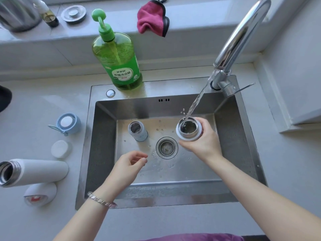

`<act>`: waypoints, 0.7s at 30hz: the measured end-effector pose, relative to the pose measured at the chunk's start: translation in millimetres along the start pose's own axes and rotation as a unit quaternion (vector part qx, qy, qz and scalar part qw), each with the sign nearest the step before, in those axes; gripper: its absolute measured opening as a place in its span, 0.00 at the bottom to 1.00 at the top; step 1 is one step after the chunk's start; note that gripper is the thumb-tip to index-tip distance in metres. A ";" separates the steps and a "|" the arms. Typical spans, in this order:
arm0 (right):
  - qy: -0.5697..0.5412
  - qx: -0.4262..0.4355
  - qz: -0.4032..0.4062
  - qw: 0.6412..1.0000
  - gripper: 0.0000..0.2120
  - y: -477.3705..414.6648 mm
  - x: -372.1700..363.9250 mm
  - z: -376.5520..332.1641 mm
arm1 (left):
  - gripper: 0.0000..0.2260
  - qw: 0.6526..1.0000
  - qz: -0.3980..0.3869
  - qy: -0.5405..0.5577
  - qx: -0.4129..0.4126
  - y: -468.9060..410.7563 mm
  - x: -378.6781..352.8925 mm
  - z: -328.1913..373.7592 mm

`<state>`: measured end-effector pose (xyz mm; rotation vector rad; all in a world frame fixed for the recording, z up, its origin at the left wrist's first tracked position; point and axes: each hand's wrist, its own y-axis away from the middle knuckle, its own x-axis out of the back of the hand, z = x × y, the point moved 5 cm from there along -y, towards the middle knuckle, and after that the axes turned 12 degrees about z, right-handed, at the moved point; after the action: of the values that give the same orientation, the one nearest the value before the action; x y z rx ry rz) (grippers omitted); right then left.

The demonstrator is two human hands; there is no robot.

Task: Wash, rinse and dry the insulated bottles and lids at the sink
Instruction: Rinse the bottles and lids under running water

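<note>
My right hand (202, 145) grips a pale insulated bottle (189, 129) upright over the steel sink (104, 145), its open mouth under the water stream from the faucet (243, 33). My left hand (129, 165) hovers empty above the sink floor, fingers loosely curled and apart. A small light-blue bottle (138, 131) stands open in the sink, left of the drain (167, 148). On the left counter lie a white bottle (34, 172) on its side, a blue lid (66, 123), a white lid (60, 149) and a white cap with red inside (39, 193).
A green dish-soap pump bottle (119, 58) stands on the sink's back rim. A pink cloth (152, 18) hangs over the windowsill. A sink strainer plug (73, 13), a small dark bottle (49, 16) and a metal pot (17, 13) sit on the sill.
</note>
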<state>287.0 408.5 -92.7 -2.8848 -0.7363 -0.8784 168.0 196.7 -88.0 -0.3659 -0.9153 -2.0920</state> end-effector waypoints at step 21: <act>0.644 0.124 -0.340 0.674 0.16 -14.4 7.0 7.8 | 0.07 1.000 -0.015 -0.004 -0.006 4.5 -11.0 -2.1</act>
<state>289.6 425.6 -97.0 -1.0189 -1.4064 -2.1602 178.6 199.4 -93.2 -0.3690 -0.9191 -2.1244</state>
